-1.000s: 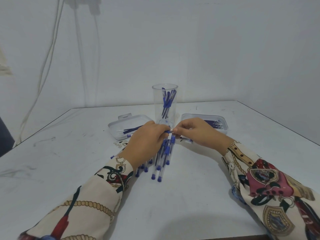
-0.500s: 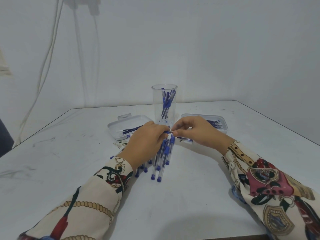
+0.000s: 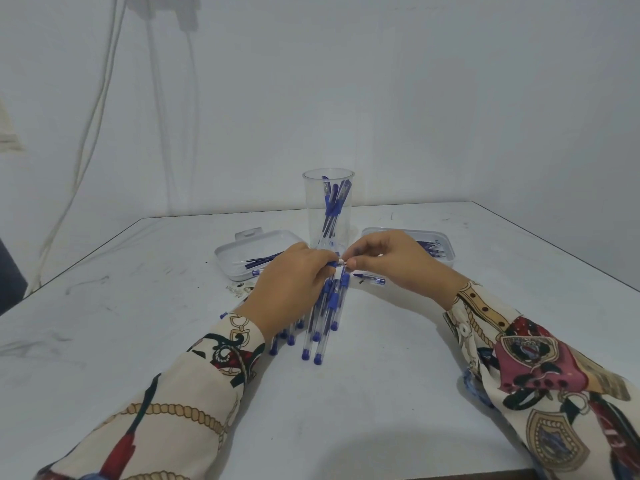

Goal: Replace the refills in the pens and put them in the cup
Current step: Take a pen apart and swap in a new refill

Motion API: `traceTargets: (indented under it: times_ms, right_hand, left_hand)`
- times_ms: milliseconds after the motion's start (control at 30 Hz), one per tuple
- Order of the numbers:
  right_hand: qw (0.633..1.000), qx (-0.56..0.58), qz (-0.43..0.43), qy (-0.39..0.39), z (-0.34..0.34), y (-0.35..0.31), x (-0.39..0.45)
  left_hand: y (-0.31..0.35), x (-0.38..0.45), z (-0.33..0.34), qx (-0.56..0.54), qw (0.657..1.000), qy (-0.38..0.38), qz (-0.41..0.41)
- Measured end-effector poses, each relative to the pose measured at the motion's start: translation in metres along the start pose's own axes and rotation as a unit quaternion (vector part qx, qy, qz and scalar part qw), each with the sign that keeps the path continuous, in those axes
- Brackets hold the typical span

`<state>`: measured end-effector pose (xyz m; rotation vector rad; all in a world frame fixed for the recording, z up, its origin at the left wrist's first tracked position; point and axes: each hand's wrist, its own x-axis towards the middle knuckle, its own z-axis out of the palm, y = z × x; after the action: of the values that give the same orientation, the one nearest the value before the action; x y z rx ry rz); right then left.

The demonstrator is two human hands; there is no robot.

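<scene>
Blue pen point(image 3: 334, 264) is gripped by the left hand point(image 3: 291, 289) while the right hand point(image 3: 391, 265) pinches its tip; a slip could knock the cup point(image 3: 313, 209) just beyond.

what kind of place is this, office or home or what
Hard to pin down; probably a plain room set up as a workbench. A bare scuffed white table stands against a blank white wall, with loose cables hanging down on the left.
</scene>
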<state>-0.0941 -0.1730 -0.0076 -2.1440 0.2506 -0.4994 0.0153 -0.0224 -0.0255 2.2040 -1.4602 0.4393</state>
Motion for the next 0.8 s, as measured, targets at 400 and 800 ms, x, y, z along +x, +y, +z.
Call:
traceTargets:
  times_ms: [400,800]
  right_hand:
    - [0.999,-0.044,0.003,0.024,-0.015,0.01,0.003]
    - [0.957,-0.283,0.014,-0.059,-0.014,0.017,0.002]
  left_hand:
    - [0.0,-0.001,-0.004,-0.008,1.0,0.019,-0.009]
    - [-0.001,-0.002,-0.003,-0.006,1.0,0.021,-0.009]
